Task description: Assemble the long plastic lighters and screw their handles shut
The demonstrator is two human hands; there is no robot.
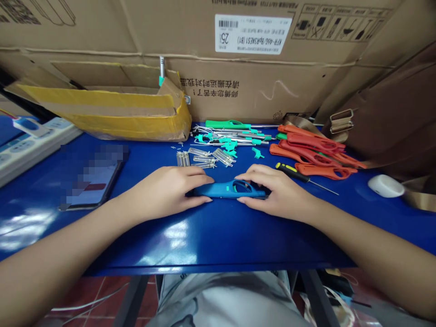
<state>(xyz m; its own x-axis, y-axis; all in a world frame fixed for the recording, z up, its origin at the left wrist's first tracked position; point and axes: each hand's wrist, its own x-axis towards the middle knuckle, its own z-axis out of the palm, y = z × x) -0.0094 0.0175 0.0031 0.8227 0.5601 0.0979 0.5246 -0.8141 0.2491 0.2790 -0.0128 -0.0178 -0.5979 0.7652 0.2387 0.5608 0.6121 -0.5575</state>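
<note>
A blue utility lighter body lies level just over the blue table's middle, its finger loop toward the right and a small teal part showing in it. Around its left end, the thumb and fingers of my left hand are closed. My right hand grips the other end by the loop, thumb below and fingers above. Just beyond are clear fuel tanks and a loose teal trigger. Farther back lies a pile of metal lighter tubes with teal pieces.
Several orange-red lighter shells are heaped right, with a black-and-yellow screwdriver before them. A white rounded object sits farther right. On the left are a phone, a power strip and a yellow-taped carton. Large cardboard stands behind.
</note>
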